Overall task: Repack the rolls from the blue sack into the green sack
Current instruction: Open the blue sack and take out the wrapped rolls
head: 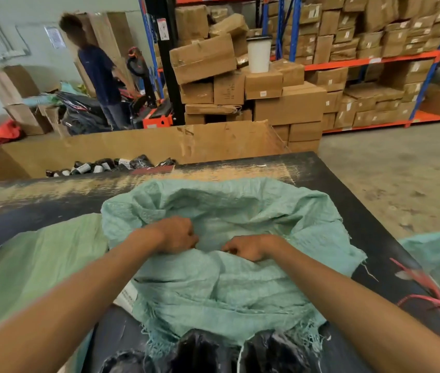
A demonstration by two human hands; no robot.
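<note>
While you stand in a warehouse of orange racking (375,59) and cartons (288,103), the dark table (348,200) carries the teal sack (227,286), long axis toward you, frayed mouth nearest. Dark rolls (202,348), probably, show there. Your left hand (177,235) and right hand (249,247) each pinch its fabric mid-sack.

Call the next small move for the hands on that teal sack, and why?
Probably pull the two hands apart to spread the mouth open. The left hand and right hand each pinch the teal sack close together, its fabric lies crumpled and collapsed, and dark rolls wait at the near edge.
</note>
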